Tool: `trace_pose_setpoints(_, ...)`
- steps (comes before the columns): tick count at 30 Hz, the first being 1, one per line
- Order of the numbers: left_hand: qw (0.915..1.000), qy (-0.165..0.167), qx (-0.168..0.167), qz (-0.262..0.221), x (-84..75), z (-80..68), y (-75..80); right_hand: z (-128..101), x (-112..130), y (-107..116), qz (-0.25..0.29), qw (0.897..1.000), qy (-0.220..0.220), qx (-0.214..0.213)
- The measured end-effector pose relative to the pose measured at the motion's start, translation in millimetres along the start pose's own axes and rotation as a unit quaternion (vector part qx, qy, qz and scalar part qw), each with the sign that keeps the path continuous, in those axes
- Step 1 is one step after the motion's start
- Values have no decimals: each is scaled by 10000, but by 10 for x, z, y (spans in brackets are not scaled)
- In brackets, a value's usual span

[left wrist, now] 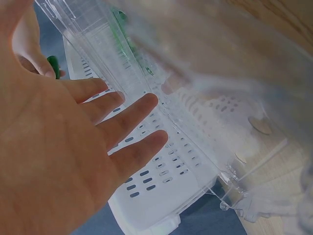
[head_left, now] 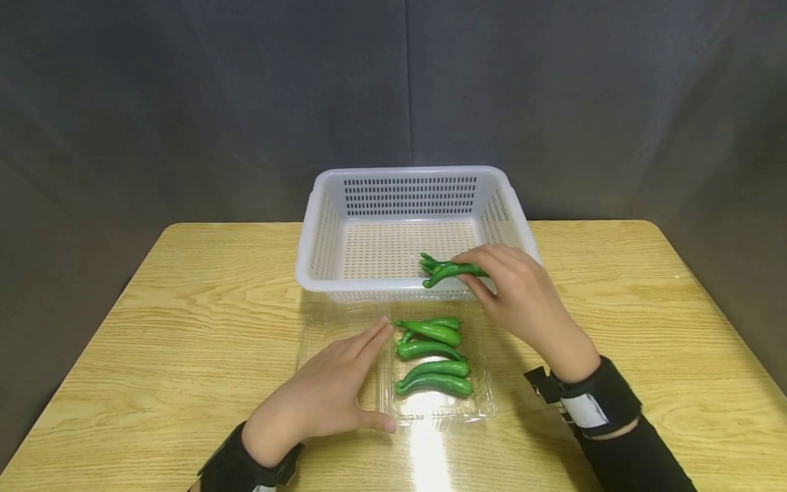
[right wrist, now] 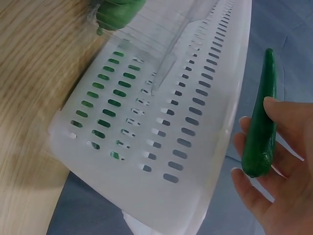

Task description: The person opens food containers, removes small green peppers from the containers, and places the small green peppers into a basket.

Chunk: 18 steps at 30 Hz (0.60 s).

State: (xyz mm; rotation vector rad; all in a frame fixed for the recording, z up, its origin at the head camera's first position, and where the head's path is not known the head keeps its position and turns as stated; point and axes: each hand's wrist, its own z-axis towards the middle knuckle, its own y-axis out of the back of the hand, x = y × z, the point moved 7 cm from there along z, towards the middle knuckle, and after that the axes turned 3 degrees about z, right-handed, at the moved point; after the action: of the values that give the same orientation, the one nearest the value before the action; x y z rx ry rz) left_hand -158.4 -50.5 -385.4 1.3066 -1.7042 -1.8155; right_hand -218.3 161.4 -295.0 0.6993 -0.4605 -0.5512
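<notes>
Fingers (head_left: 487, 257) and thumb of the right hand (head_left: 525, 301) are pinched on a green pepper (head_left: 447, 271), with the tapered end sticking out past the thumb in the right wrist view. That pepper is at the near rim of the basket (head_left: 310, 253), toward the right corner. Can't really tell if it's touching the plastic. Just past it, down inside the basket, a few more pepper ends (head_left: 425, 262) poke up, and green shows through the slots from the side too.

Over on the left hand (head_left: 326, 389) it's a different story: nothing held, fingers straight and a bit apart in the left wrist view, thumb out wide. It sits over the open lid (head_left: 312, 335), fingertips and thumb right by the seam where lid meets box (head_left: 481, 365). Whether they're actually pressing on it, hard to say.

Five peppers (head_left: 435, 384) lie roughly crosswise in the clear box, the two at the far end overlapping. The basket is white, slotted, and right behind the box.

Both wrists have black straps (head_left: 617, 393), and there's a black sleeve (head_left: 633, 454) on the right arm. All of it's on a wood-grain table (head_left: 184, 342), dark grey cloth (head_left: 246, 102) behind.
</notes>
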Motion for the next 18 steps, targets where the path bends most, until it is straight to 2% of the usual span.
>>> trace_pose_setpoints(18,10000,0,-11,1,3,2,-3,-36,-114,-21,-312,9989,-360,23)
